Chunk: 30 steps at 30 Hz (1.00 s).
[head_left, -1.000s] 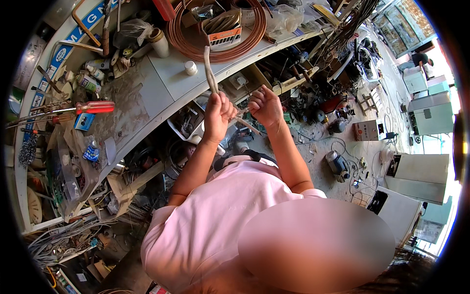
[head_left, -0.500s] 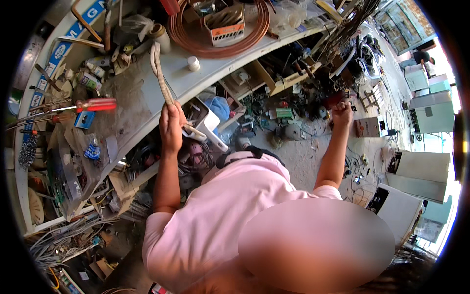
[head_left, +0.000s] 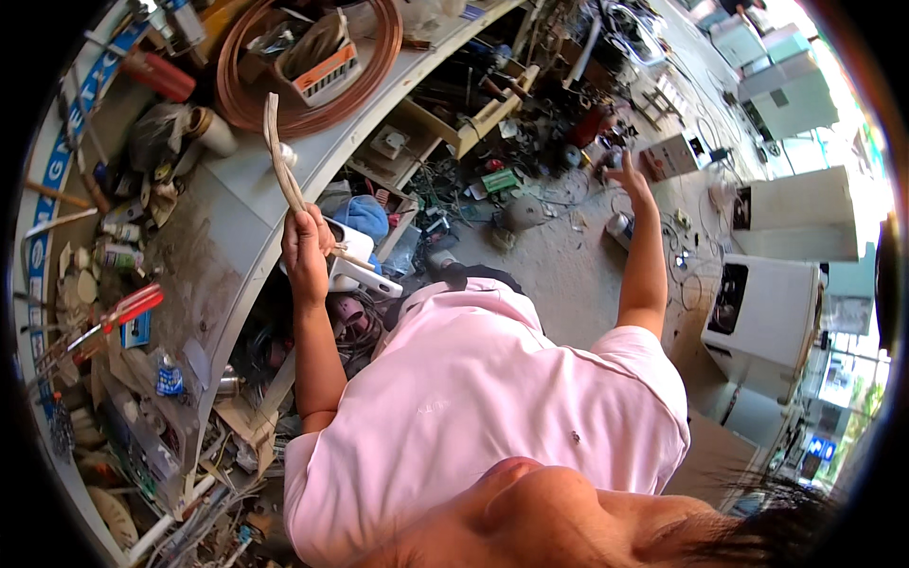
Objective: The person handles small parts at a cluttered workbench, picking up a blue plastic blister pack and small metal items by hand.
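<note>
head | left hand (head_left: pixel 306 251) grip pressed around a pale flat strip (head_left: pixel 276 147) that rises from the fist over the grey surface (head_left: pixel 248 204), just beside the copper tube coil (head_left: pixel 303 71) | right hand (head_left: pixel 627 173) raised over the cluttered floor (head_left: pixel 568 265), fingers spread, holding nothing | red-handled screwdrivers (head_left: pixel 128 308) on the surface, well apart

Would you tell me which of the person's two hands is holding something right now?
The left hand, shut around a pale flat cable that sticks up over the bench. The right hand is stretched out open and empty.
</note>
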Tool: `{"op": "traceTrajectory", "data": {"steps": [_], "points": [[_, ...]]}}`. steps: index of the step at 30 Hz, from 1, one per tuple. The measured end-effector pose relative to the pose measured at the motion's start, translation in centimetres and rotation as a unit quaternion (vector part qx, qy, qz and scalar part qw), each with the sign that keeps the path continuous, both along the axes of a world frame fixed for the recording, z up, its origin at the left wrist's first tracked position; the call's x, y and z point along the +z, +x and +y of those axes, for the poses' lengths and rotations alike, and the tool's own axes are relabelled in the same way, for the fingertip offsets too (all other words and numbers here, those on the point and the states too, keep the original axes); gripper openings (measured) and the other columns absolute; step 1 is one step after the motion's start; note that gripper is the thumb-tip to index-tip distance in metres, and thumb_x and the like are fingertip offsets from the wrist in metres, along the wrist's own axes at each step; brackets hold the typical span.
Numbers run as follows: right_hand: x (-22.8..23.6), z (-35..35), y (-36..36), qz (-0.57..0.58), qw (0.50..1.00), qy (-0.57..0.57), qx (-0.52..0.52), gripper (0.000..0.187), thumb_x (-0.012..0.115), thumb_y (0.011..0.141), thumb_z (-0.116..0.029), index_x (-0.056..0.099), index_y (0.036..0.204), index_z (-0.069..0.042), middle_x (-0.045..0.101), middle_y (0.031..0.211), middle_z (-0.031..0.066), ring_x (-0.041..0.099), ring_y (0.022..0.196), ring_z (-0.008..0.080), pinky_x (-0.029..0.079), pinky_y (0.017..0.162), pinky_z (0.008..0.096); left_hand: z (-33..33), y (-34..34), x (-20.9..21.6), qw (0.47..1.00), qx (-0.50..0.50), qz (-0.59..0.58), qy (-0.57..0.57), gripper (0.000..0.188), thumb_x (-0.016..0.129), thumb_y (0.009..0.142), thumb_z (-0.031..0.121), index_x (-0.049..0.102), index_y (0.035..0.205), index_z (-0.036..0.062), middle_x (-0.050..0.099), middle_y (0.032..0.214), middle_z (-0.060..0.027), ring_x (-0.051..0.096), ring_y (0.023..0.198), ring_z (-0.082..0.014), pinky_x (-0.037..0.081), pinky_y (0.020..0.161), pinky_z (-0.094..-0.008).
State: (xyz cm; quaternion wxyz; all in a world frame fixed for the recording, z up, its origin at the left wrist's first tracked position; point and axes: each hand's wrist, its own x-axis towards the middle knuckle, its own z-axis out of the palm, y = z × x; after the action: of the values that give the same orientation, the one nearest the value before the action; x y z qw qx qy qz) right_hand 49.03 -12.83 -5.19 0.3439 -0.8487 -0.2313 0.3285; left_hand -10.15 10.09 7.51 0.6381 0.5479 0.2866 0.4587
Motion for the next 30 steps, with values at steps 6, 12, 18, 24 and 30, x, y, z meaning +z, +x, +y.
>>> {"op": "traceTrajectory", "data": {"steps": [6, 12, 18, 24, 30], "points": [[7.3, 2.6, -6.3, 0.211, 0.977, 0.025, -0.026, 0.072, 0.028, 0.090, -0.070, 0.068, 0.115, -0.016, 0.060, 0.126, 0.0015, 0.039, 0.132, 0.0309, 0.018, 0.104, 0.0662, -0.1, 0.8, -0.7, 0.999, -0.037, -0.001, -0.018, 0.033, 0.040, 0.101, 0.038, 0.045, 0.089, 0.0085, 0.027, 0.061, 0.0057, 0.025, 0.053, -0.0048, 0.024, 0.050, -0.0224], [0.9, 0.1, -3.5, -0.147, 0.945, -0.293, 0.006, 0.051, 0.068, 0.078, -0.052, 0.065, 0.117, -0.020, 0.057, 0.130, 0.0093, 0.040, 0.132, 0.0306, 0.015, 0.105, 0.0690, -0.6, 0.6, -0.9, 0.999, -0.020, 0.014, -0.029, 0.032, 0.040, 0.101, 0.037, 0.045, 0.090, 0.0076, 0.026, 0.062, 0.0056, 0.025, 0.054, -0.0046, 0.024, 0.051, -0.0221], [0.3, -4.0, -5.8, -0.458, 0.820, -0.314, -0.136, 0.046, 0.064, 0.080, -0.053, 0.068, 0.112, -0.020, 0.060, 0.123, 0.0161, 0.049, 0.124, 0.0344, 0.029, 0.101, 0.0642, -0.9, 0.0, -1.5, 0.999, -0.003, 0.022, -0.026, 0.032, 0.038, 0.102, 0.036, 0.047, 0.091, 0.0065, 0.029, 0.063, 0.0059, 0.027, 0.055, -0.0034, 0.024, 0.051, -0.0205], [-1.4, -7.7, -0.6, -0.296, 0.902, -0.293, -0.109, 0.049, 0.060, 0.080, -0.053, 0.069, 0.110, -0.016, 0.067, 0.112, 0.0116, 0.062, 0.108, 0.0319, 0.047, 0.092, 0.0434, -0.5, 0.3, -1.8, 0.999, -0.020, 0.034, -0.022, 0.032, 0.038, 0.103, 0.034, 0.047, 0.090, 0.0059, 0.030, 0.063, 0.0045, 0.028, 0.055, -0.0045, 0.026, 0.051, -0.0210], [-2.9, -10.5, -0.7, -0.343, 0.913, -0.182, -0.129, 0.041, 0.068, 0.077, -0.038, 0.068, 0.109, -0.013, 0.071, 0.100, 0.0084, 0.066, 0.099, 0.0256, 0.048, 0.090, 0.0408, -0.3, 0.5, -1.6, 0.999, -0.024, 0.040, -0.026, 0.032, 0.037, 0.103, 0.032, 0.048, 0.090, 0.0054, 0.030, 0.063, 0.0045, 0.028, 0.056, -0.0044, 0.026, 0.051, -0.0207]]}}
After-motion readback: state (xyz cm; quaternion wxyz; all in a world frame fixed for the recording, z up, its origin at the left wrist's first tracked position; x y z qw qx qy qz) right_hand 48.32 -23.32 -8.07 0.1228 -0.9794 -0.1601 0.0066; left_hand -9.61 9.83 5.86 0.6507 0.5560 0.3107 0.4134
